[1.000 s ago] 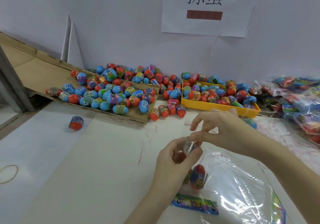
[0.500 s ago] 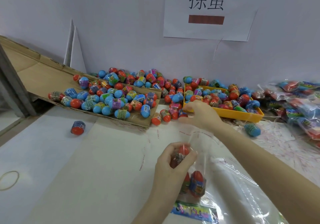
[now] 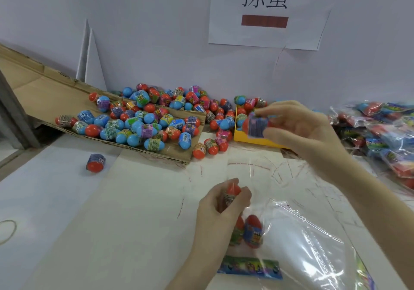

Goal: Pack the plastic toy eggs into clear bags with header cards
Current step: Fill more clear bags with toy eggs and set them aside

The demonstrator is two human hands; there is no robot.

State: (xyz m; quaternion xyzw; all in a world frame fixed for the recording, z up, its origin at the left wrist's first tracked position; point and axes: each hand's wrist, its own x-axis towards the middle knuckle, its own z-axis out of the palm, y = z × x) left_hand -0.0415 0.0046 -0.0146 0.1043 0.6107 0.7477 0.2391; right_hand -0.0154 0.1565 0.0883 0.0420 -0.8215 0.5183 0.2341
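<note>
Above the yellow tray [image 3: 253, 137] it half hides, the right hand [image 3: 298, 128] pinches a blurred egg [image 3: 256, 125]; the left hand [image 3: 220, 209] grips another [image 3: 231, 192].

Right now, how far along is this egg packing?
Done: filled bags lie piled at the right. In hand: the left hand holds a clear bag with an orange egg at its mouth and two eggs inside; the right hand pinches another egg above the yellow tray. Left: many loose eggs on the cardboard.
</note>
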